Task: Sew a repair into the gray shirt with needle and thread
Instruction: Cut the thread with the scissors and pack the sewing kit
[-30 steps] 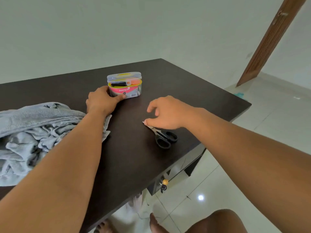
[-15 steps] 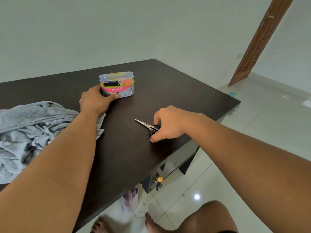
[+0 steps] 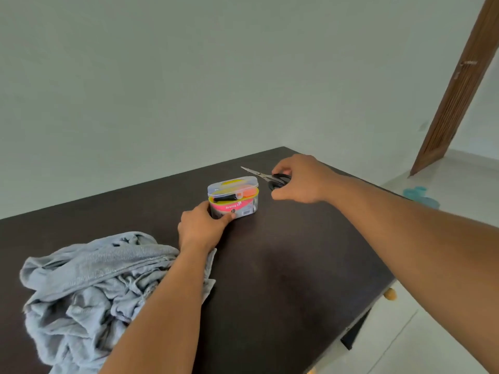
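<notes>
The gray shirt [image 3: 91,282] lies crumpled on the left of the dark table [image 3: 283,279]. A small clear plastic sewing kit box [image 3: 237,197] with a pink label stands near the table's middle. My left hand [image 3: 201,228] grips the box's near left corner, my forearm lying over the shirt's edge. My right hand [image 3: 299,179] holds the black handles of the scissors [image 3: 266,177] just right of and behind the box, blades pointing left. No needle or thread is visible outside the box.
The table's right edge and corner run close to my right forearm. Below the edge is a white drawer front with a round wooden knob [image 3: 389,294]. A wooden door [image 3: 456,90] stands at the far right, a teal object [image 3: 420,194] on the tiled floor.
My right hand took hold of the scissors near the table's front edge and carried them farther back, beside the sewing kit box. My left hand stayed on the box.
</notes>
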The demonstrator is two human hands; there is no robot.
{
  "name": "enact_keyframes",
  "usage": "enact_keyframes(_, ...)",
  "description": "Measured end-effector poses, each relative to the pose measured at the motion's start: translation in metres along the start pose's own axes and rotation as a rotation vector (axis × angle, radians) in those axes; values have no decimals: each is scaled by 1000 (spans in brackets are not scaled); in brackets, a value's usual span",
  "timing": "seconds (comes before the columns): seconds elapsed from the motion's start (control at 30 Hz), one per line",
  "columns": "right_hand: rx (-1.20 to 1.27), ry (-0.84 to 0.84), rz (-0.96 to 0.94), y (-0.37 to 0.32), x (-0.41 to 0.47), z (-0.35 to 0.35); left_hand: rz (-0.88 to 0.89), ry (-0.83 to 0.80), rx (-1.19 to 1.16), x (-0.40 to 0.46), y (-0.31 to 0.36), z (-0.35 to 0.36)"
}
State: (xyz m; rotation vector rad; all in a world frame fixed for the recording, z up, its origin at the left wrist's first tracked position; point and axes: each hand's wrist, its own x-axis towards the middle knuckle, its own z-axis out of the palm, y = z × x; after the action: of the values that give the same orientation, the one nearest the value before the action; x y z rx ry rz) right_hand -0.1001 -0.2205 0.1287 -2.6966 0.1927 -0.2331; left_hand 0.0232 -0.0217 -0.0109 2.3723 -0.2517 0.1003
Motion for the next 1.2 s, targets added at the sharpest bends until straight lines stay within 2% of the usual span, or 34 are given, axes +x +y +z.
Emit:
enact_keyframes(0.27,-113,-212,-136,-20,70,18,-23,20,-1,2,-6,13)
enact_keyframes(0.57,-196,-395,-239,-20,96,44,-24,13,26,2,-9,23)
enact_keyframes(0.77,-338,-322,-303,-15,95,49,-45,19,6,5,-11,27)
enact_keyframes(1.0,-352,-233,-351,-10,86,66,-39,28,-2,5,-11,27)
enact_keyframes(1.2,-499,-139,-390,-8,74,80,-15,35,-9,3,-10,26)
